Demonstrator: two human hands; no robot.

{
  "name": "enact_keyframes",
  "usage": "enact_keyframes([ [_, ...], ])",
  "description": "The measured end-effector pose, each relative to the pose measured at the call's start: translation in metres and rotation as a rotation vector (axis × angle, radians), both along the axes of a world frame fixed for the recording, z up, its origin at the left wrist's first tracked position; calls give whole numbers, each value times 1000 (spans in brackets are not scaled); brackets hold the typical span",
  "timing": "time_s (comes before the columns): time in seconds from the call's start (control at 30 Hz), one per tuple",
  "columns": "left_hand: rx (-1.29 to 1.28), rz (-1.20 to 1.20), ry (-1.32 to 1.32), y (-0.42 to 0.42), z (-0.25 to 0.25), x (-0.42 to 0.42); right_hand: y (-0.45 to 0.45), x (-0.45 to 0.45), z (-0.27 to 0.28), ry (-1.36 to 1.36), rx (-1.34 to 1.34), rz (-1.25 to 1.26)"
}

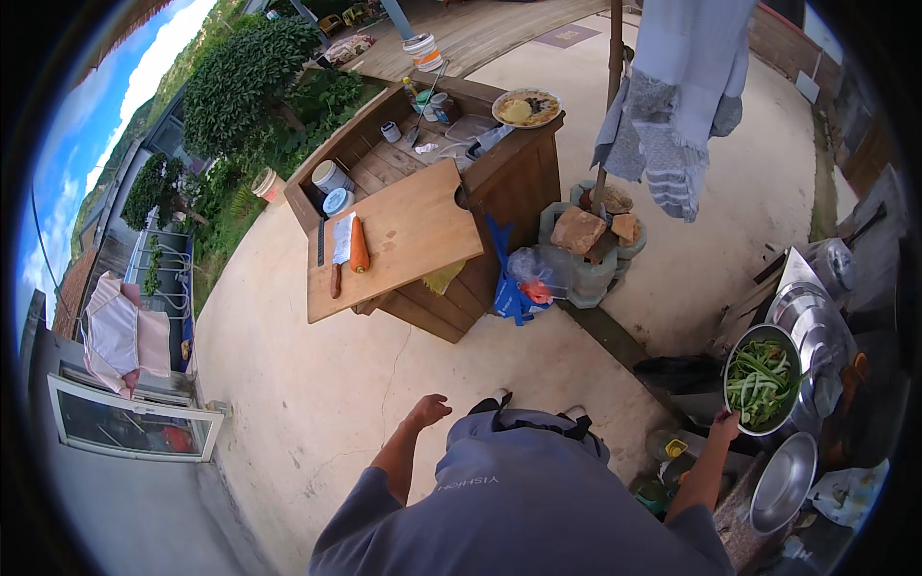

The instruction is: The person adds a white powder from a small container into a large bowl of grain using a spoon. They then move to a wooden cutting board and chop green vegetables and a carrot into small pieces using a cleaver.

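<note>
At the right, my right hand (724,425) grips the rim of a metal bowl (733,345) filled with cut green vegetables (760,381). The bowl is beside shiny round metal lids (807,324) on the stove. An empty metal basin (784,484) rests just below it. My left hand (431,410) hangs in front of my body over the concrete floor, its fingers apart and nothing in it. Farther ahead, a wooden cutting board (410,237) lies across the corner of a wooden cabinet, bearing a cleaver (343,241) and, beside its blade, a carrot (359,248).
A plate of food (527,108) sits on the cabinet's corner. Stones (578,229) weigh down a pole's base, next to a blue bag (513,291). Cloths (670,108) hang from the pole. Oil bottles (666,446) stand on the floor near my right arm.
</note>
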State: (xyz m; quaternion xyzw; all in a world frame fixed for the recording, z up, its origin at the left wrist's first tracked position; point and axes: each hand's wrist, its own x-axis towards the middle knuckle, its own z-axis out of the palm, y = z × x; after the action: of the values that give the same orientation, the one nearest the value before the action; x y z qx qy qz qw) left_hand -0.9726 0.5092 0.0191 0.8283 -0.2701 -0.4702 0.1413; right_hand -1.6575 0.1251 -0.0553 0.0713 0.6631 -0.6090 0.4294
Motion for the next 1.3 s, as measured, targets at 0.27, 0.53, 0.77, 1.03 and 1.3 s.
enact_keyframes([
  [0.27,156,146,129,28,-37,33,59,92,21,43,-77,245],
  [0.53,-20,52,75,20,-82,136,100,327,117,-148,-140,646],
  [0.77,-108,406,177,63,-72,175,51,520,199,-215,-312,1028],
  [1.03,12,1148,347,205,-116,85,-95,766,250,-193,-362,1481],
  [1.3,83,1489,469,210,-90,-8,-232,1046,212,36,-266,1890],
])
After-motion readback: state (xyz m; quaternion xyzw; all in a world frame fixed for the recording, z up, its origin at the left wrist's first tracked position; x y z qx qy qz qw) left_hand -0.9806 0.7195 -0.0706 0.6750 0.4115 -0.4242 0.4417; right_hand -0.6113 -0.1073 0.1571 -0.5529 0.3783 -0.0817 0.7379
